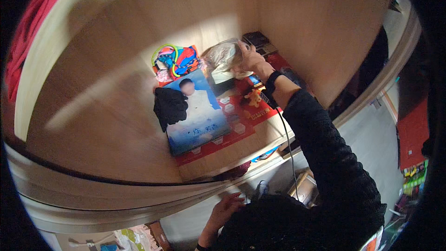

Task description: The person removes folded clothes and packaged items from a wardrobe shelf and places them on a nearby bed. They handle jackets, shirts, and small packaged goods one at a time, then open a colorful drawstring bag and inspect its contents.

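My right hand reaches deep onto a wooden cabinet shelf, its fingers closed on the edge of a clear plastic bag with pale contents. Left of the bag lies a bundle of colourful cloth with a yellow-green loop. Nearer lies a blue printed picture showing a person in white, with a crumpled black cloth over its left edge. Red printed sheets lie beneath. My left hand hangs low outside the shelf, fingers loosely bent, with nothing seen in it.
A dark box sits in the back corner. Wooden side panels enclose the shelf. A black plug-like device with a cable hangs by my right wrist. Red fabric is at the upper left; a shiny box stands below the shelf.
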Available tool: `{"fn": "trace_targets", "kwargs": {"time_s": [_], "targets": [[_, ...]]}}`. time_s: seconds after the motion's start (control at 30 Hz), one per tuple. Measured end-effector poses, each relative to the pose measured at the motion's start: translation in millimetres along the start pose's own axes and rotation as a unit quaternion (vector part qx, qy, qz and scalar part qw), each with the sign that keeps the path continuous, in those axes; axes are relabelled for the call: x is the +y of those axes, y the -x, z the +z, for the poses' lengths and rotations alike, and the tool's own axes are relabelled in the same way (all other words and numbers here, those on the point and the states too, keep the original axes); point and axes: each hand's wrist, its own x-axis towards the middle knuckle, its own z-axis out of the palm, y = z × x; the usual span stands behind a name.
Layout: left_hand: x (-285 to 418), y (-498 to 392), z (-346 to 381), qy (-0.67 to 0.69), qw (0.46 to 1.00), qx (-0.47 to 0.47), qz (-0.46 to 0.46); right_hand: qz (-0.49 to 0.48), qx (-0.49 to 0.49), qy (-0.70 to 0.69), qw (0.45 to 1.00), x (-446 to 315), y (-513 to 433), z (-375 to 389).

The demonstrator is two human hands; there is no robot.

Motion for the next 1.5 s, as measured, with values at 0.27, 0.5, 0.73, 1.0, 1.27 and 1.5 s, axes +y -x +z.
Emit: {"fn": "trace_targets", "kwargs": {"time_s": [0.27,0.5,0.73,1.0,1.27,1.5], "targets": [[-4,3,25,0.065,0.992,0.103,0.014,0.020,0.045,-0.013,0.999,10,-42,12],[9,-18,26,-0.002,0.997,0.042,0.066,0.099,0.034,-0.577,0.810,28,-38,-26],[49,-40,27,-0.048,0.979,0.007,0.195,-0.123,-0.225,-0.851,0.458,55,95,-74],[104,-57,39,0.061,0.929,-0.007,0.365,0.140,-0.111,-0.901,0.396,56,367,-19],[72,-32,26,0.077,0.981,-0.142,0.109,0.170,-0.001,-0.710,0.683,5,552,1],[36,-19,43,-0.025,0.958,-0.260,0.118,0.293,0.200,-0.637,0.685,-3,636,28]]}}
